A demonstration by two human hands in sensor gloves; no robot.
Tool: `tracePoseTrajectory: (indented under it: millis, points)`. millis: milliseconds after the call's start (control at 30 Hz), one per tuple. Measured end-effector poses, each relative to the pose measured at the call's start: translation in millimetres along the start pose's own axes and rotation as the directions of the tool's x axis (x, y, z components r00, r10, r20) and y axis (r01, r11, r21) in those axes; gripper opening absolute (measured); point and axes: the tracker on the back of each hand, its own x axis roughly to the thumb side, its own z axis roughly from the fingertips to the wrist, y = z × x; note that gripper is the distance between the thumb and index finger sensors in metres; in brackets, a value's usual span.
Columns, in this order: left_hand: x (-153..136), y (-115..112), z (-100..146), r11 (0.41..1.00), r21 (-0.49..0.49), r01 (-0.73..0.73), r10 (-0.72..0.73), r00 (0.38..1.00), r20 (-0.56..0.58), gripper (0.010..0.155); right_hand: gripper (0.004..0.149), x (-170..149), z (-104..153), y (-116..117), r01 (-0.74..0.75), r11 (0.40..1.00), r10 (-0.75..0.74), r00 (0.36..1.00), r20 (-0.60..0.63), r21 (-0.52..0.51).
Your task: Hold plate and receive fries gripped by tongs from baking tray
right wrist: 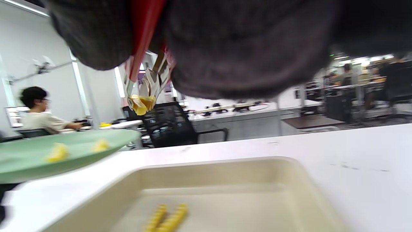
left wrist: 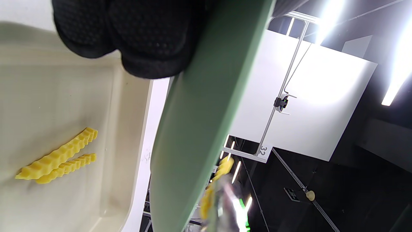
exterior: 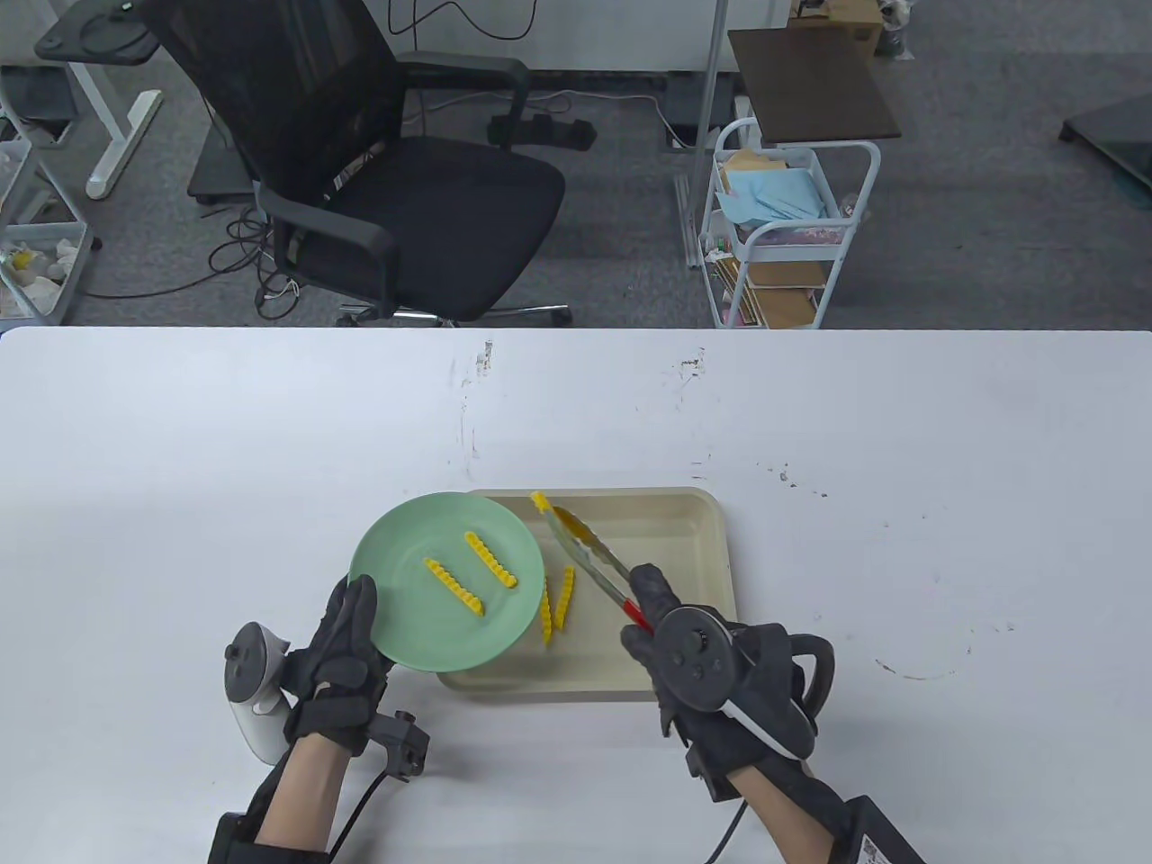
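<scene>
My left hand [exterior: 346, 652] grips the near rim of a green plate [exterior: 405, 576] and holds it above the left end of the cream baking tray [exterior: 693, 540]. Two yellow crinkle fries [exterior: 490, 558] lie on the plate. My right hand [exterior: 693, 657] grips red-handled metal tongs [exterior: 589, 567], which pinch one fry [exterior: 540, 501] above the tray, just right of the plate's far rim. Two more fries [exterior: 558, 607] lie in the tray. The left wrist view shows the plate's underside [left wrist: 196, 122] and the tray fries [left wrist: 58, 158]. The right wrist view shows the tongs' tips [right wrist: 143, 103] holding the fry.
The tray sits on a white table [exterior: 900, 540]. A black office chair [exterior: 396, 198] and a white cart [exterior: 783, 234] stand beyond the table's far edge.
</scene>
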Motion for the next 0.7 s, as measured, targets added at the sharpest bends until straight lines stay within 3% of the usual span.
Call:
tracePoseTrajectory:
  millis: [300, 700]
  points:
    - [0, 0, 0, 1.0, -0.006, -0.002, 0.001, 1.0, -0.004, 0.063, 0.055, 61, 7, 20, -0.091, 0.991, 0.072, 0.98, 0.188, 0.097]
    - [-1, -1, -1, 1.0, -0.01, 0.004, -0.004, 1.0, -0.018, 0.064, 0.057, 69, 6, 29, -0.141, 0.982, 0.113, 0.97, 0.214, 0.122]
